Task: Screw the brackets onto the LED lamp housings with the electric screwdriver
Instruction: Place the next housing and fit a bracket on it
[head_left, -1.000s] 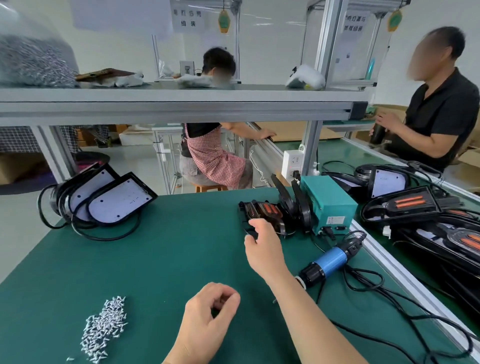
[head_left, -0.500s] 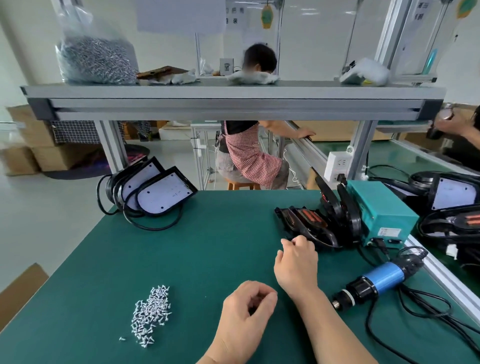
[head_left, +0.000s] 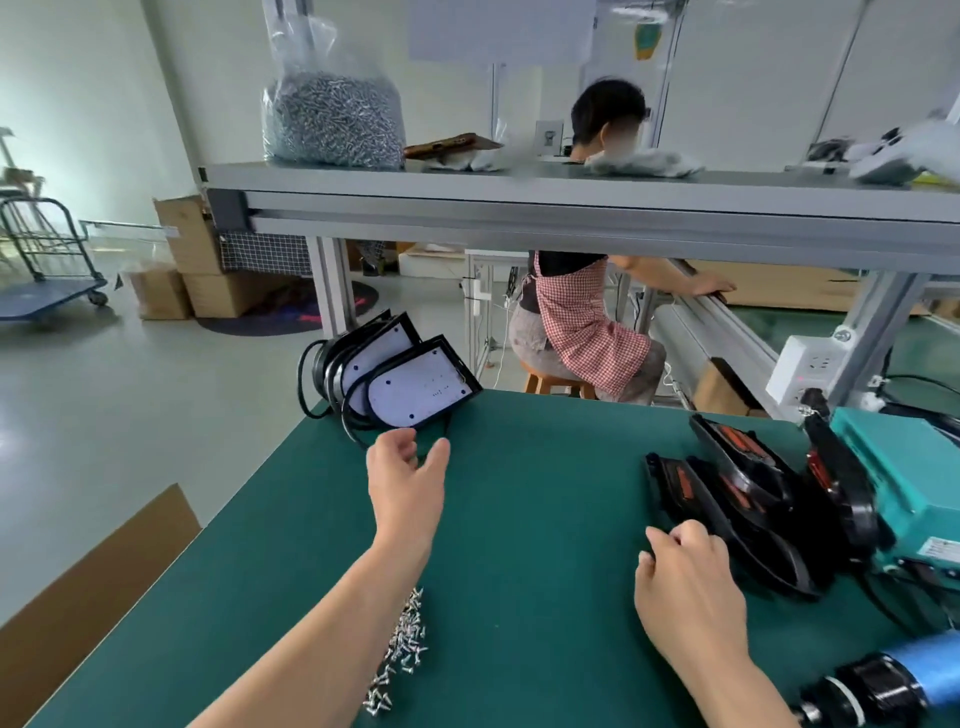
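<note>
While left hand (head_left: 405, 478) hovers spread wide and empty, just short of the white-faced lamp housings (head_left: 415, 387) at 11 o'clock, right hand (head_left: 685, 577) sits curled, holding nothing, beside the black housings (head_left: 727, 499) at 2. Electric screwdriver (head_left: 914, 680) lies at 4, screws (head_left: 408, 642) at 7.

A factory assembly workshop: a green-matted workbench (head_left: 519, 519) under a shelf (head_left: 571, 189) of aluminium profile; a clear bag of bulk screws (head_left: 332, 119) on that shelf and a loose screw pile (head_left: 405, 644) on the mat; lamp housings (head_left: 415, 384) stacked at the bench's far left, more at its right; an electric screwdriver (head_left: 893, 680) near a teal box (head_left: 904, 467); another worker (head_left: 576, 322) in a checked apron seated beyond; cardboard cartons (head_left: 208, 280) and a platform trolley (head_left: 41, 312) on the floor behind.
</note>
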